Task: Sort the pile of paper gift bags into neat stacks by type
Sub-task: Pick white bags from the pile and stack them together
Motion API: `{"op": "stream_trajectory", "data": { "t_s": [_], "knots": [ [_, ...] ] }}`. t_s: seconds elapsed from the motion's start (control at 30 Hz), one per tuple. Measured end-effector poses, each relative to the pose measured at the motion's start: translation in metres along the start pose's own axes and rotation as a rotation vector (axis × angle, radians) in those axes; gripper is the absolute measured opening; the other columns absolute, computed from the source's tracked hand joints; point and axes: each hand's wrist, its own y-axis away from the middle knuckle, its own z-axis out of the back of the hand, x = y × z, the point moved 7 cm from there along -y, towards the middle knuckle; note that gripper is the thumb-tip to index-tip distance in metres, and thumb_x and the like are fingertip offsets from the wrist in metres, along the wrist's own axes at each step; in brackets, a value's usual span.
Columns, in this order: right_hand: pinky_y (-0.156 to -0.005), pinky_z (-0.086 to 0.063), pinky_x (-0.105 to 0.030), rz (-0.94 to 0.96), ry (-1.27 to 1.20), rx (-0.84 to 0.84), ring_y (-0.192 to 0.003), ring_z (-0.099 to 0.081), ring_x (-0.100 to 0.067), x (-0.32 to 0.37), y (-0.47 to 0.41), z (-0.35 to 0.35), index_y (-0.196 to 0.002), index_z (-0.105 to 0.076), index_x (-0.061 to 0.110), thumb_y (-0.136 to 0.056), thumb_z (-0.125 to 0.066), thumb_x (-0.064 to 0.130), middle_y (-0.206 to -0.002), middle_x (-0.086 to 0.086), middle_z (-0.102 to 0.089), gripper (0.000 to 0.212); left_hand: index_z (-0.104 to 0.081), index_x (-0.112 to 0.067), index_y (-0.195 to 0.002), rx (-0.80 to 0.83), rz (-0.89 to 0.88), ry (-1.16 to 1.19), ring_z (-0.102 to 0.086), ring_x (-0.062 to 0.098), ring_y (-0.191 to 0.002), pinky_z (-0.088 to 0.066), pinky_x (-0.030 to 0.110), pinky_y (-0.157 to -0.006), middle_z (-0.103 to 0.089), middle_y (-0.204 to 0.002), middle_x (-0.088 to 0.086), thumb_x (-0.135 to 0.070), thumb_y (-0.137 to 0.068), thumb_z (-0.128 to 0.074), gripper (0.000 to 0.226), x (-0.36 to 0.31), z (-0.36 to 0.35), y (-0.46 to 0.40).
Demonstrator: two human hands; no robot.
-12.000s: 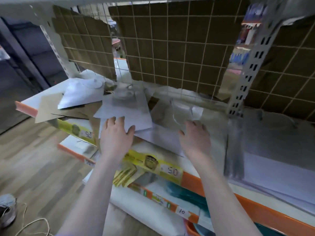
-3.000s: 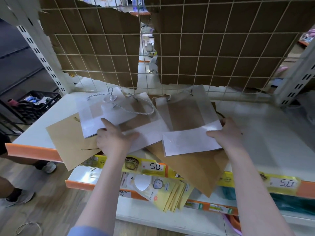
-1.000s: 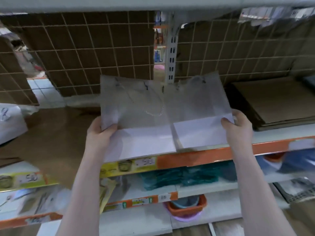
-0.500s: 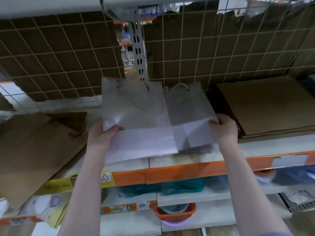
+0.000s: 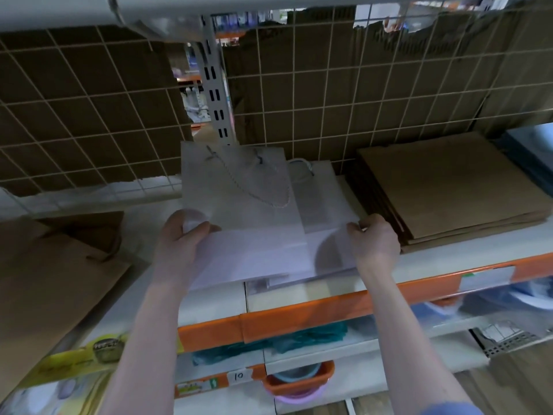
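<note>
- The left hand [image 5: 182,235] is gripping the near left corner of a white gift bag [image 5: 239,211], thumb curling over the top face and the other fingers hidden underneath, so the flat bag is staying level rather than drooping.
- The right hand [image 5: 374,241] is pinching the near right edge of a second white bag [image 5: 323,199], which is lying partly under the first; the fingertips are closing on the paper, most likely to keep the two aligned as one set.
- Both white bags are sitting at about 12 o'clock from the hands, over the white shelf [image 5: 449,259], their rope handles pointing away toward the wire grid back [image 5: 329,94]. Whether they are already resting on the shelf or hovering just above it is not clear.
- A tidy stack of brown bags [image 5: 449,193] is lying at 2 o'clock, just beside the white pair, which suggests the white type is getting its own spot next to it.
- Loose brown bags [image 5: 54,265] are lying askew at 9 o'clock, overhanging the shelf edge, so sorting seems unfinished.
- The next move probably calls for squaring the white edges, since thin paper slides easily.
</note>
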Motion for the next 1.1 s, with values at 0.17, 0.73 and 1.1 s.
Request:
{"op": "stream_trajectory", "data": {
  "t_s": [0.17,0.73,1.1],
  "knots": [
    [-0.072,-0.050,-0.039,-0.017,-0.141,-0.069,-0.087,-0.059,-0.036,0.006,0.005,-0.003,-0.078,-0.053,0.012,-0.086,-0.057,0.016,-0.086,-0.017,-0.065,0.010,-0.057,-0.014,-0.096,0.047,0.038,0.031,-0.063,0.016,-0.076,-0.047,0.030,-0.067,-0.068,-0.064,-0.013,-0.006,-0.087,-0.059,0.012,0.004,-0.001,-0.002],
    [-0.071,-0.041,-0.029,0.146,-0.244,0.109,-0.084,-0.054,-0.019,0.019,-0.001,0.042,-0.115,-0.062,0.013,-0.098,-0.044,0.027,-0.093,-0.001,-0.059,0.029,-0.058,-0.015,-0.088,0.121,0.099,0.141,-0.062,0.023,-0.079,-0.048,0.027,-0.064,-0.067,-0.085,0.009,-0.001,-0.085,-0.057,0.014,-0.016,-0.059,0.005],
    [-0.079,-0.044,-0.027,0.241,-0.197,0.393,-0.108,-0.058,-0.028,0.022,-0.032,0.011,-0.130,-0.054,0.011,-0.091,-0.058,0.026,-0.120,-0.012,-0.062,0.042,-0.044,-0.015,-0.129,-0.024,0.022,-0.171,-0.057,0.019,-0.082,-0.048,0.012,-0.054,-0.057,-0.094,0.007,-0.004,-0.087,-0.057,0.045,-0.005,-0.108,-0.001]
  ]
}}
